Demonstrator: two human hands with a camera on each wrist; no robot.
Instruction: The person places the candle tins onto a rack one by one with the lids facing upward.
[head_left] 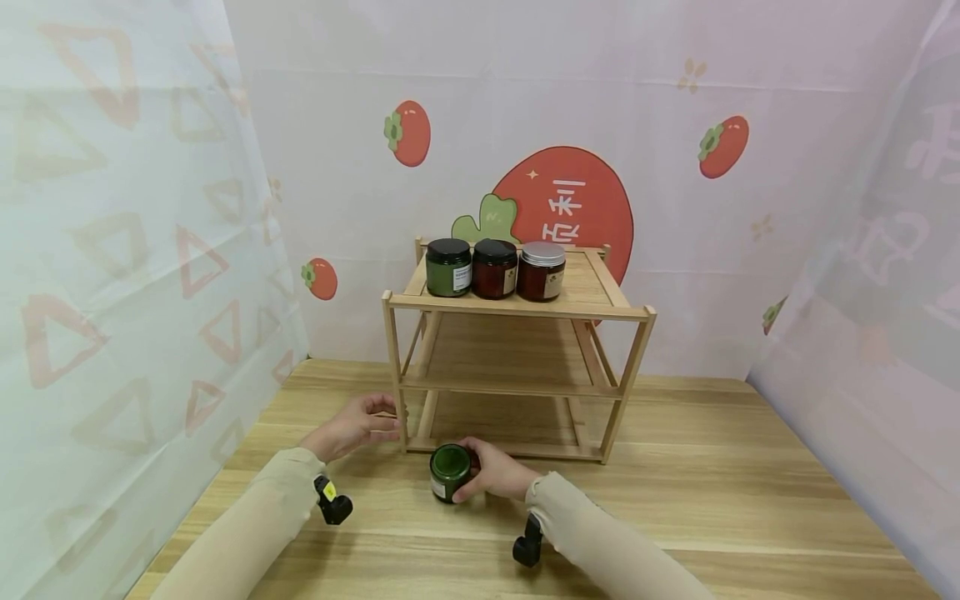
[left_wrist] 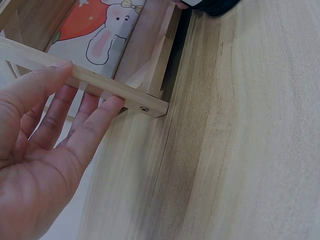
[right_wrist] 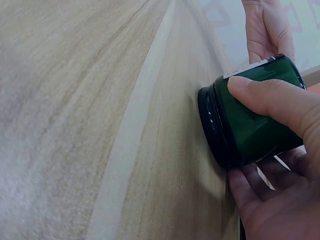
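My right hand (head_left: 498,472) grips a green glass jar (head_left: 450,472) that stands upside down on the table, just before the rack. In the right wrist view the thumb lies along the side of the jar (right_wrist: 260,115), fingers round the far side; its black lid (right_wrist: 212,127) faces the tabletop. At the front left post of a wooden three-tier rack (head_left: 517,388) is my left hand (head_left: 362,427). The left wrist view shows its thumb and fingers (left_wrist: 60,92) holding that post (left_wrist: 90,80), some fingertips hidden behind it.
On the rack's top shelf stand a green jar with black lid (head_left: 448,268), a brown jar with black lid (head_left: 495,270) and a brown jar with silver lid (head_left: 542,272). Printed cloth (head_left: 337,167) hangs behind and at both sides of the wooden table (head_left: 712,467).
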